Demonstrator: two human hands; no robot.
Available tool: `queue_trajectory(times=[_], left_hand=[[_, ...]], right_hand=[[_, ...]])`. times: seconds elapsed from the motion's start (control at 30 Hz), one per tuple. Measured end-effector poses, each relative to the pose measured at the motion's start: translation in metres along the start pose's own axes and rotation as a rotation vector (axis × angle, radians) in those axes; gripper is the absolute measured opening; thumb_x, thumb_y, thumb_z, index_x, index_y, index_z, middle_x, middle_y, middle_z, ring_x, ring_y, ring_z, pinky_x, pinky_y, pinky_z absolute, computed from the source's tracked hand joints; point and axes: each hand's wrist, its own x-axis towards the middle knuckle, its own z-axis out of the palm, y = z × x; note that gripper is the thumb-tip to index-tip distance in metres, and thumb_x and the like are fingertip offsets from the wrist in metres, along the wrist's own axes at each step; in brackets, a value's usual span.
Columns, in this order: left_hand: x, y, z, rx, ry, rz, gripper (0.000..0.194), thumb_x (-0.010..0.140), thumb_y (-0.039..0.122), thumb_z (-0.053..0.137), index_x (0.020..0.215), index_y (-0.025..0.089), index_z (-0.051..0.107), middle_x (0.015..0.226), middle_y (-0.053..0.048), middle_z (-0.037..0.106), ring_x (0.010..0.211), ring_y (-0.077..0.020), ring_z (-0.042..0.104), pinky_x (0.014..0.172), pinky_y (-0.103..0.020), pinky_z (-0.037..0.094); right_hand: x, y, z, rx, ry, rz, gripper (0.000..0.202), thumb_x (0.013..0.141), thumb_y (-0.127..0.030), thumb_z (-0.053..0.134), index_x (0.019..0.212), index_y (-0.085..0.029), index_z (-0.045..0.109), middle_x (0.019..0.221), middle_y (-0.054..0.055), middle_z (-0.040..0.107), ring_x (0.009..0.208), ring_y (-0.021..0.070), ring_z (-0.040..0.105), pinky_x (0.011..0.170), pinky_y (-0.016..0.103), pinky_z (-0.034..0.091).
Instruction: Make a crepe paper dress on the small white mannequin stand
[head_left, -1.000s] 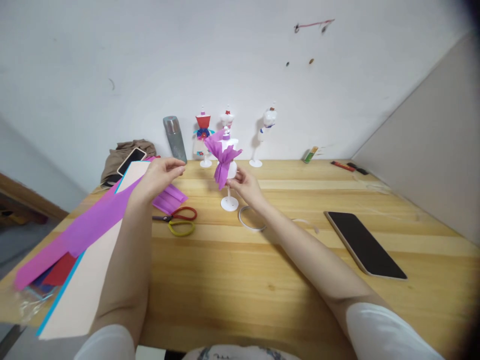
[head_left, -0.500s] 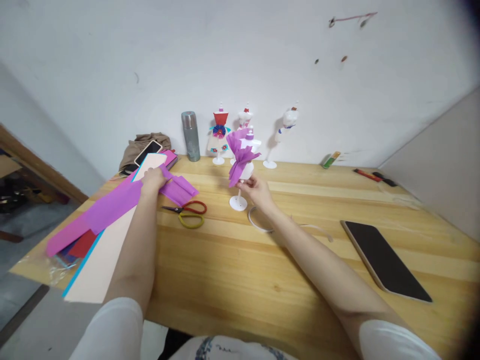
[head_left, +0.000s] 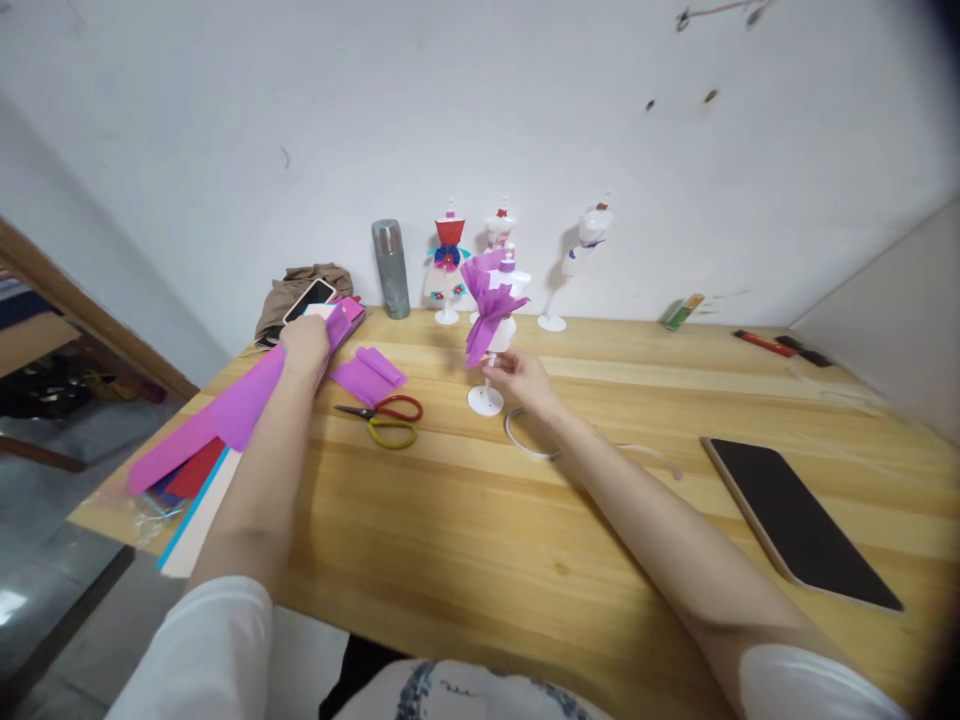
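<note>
My left hand (head_left: 306,345) is closed on the long purple crepe paper (head_left: 240,395), which lies over a pile of coloured papers at the left. With fingers pinched, my right hand (head_left: 521,378) holds the thin stem of a small white mannequin (head_left: 501,330) just above its round base. Purple paper (head_left: 491,310) is gathered in a fan-like bow across the mannequin's front. A loose purple piece (head_left: 370,375) lies beside my left hand. Just in front of it are scissors (head_left: 382,415) with one red and one yellow handle, blades slightly apart.
Three more mannequins, one with a red top (head_left: 450,255), stand by the wall. A grey flask (head_left: 391,270) is left of them. A phone (head_left: 309,300) rests on brown cloth (head_left: 281,305). A dark tablet (head_left: 799,520) lies right; a white tape ring (head_left: 525,440) is near my right forearm.
The view has shifted slightly. My left hand has drawn the long purple paper over the pale sheet, and it has come away from the small purple piece. My right hand keeps its hold.
</note>
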Motion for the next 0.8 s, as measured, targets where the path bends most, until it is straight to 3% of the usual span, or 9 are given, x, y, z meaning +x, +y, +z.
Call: queue_trajectory(times=[0.13, 0.33, 0.47, 0.6, 0.7, 0.8], left_hand=[[0.01, 0.022, 0.006, -0.014, 0.027, 0.041, 0.038, 0.096, 0.025, 0.047, 0.12, 0.003, 0.067, 0.123, -0.029, 0.068, 0.118, -0.0373, 0.065, 0.096, -0.042, 0.049], [0.026, 0.036, 0.036, -0.094, -0.007, 0.106, 0.03, 0.091, 0.026, 0.06, 0.115, 0.01, 0.07, 0.123, -0.021, 0.071, 0.117, -0.0304, 0.065, 0.096, -0.034, 0.048], [0.018, 0.025, 0.053, -0.126, 0.037, 0.078, 0.037, 0.098, 0.038, 0.052, 0.123, 0.015, 0.066, 0.125, -0.018, 0.069, 0.118, -0.0302, 0.064, 0.096, -0.036, 0.048], [0.002, 0.001, 0.057, -0.096, 0.163, -0.041, 0.045, 0.103, 0.028, 0.029, 0.127, 0.006, 0.061, 0.134, -0.028, 0.059, 0.129, -0.0368, 0.054, 0.1, -0.044, 0.045], [-0.006, -0.017, 0.059, -0.063, 0.187, -0.11, 0.044, 0.097, 0.03, 0.043, 0.127, 0.001, 0.059, 0.138, -0.033, 0.054, 0.134, -0.044, 0.047, 0.103, -0.052, 0.042], [-0.01, -0.03, 0.064, -0.053, 0.144, -0.14, 0.051, 0.09, 0.038, 0.057, 0.125, 0.001, 0.062, 0.136, -0.034, 0.056, 0.129, -0.0476, 0.05, 0.101, -0.056, 0.042]], right_hand=[[0.0, 0.004, -0.002, -0.033, 0.001, 0.02, 0.031, 0.061, -0.038, 0.074, 0.086, -0.022, 0.067, 0.079, 0.004, 0.074, 0.072, 0.0198, 0.066, 0.072, 0.034, 0.052], [0.0, 0.01, -0.004, -0.013, -0.003, 0.028, 0.035, 0.06, -0.036, 0.077, 0.09, -0.02, 0.069, 0.082, 0.005, 0.075, 0.077, 0.0211, 0.069, 0.074, 0.035, 0.055], [-0.002, 0.011, -0.003, 0.032, 0.002, 0.047, 0.039, 0.059, -0.037, 0.08, 0.092, -0.02, 0.069, 0.085, 0.007, 0.076, 0.079, 0.0222, 0.07, 0.078, 0.038, 0.057], [-0.003, 0.012, -0.003, 0.052, -0.004, 0.059, 0.038, 0.058, -0.037, 0.081, 0.089, -0.02, 0.069, 0.083, 0.007, 0.076, 0.077, 0.0232, 0.07, 0.08, 0.041, 0.057], [-0.003, 0.013, -0.003, 0.05, -0.021, 0.069, 0.039, 0.058, -0.036, 0.083, 0.09, -0.019, 0.069, 0.086, 0.009, 0.077, 0.08, 0.0244, 0.071, 0.082, 0.043, 0.057], [-0.004, 0.011, -0.006, 0.016, -0.048, 0.083, 0.04, 0.059, -0.035, 0.083, 0.093, -0.019, 0.07, 0.091, 0.009, 0.077, 0.084, 0.0248, 0.071, 0.086, 0.043, 0.057]])
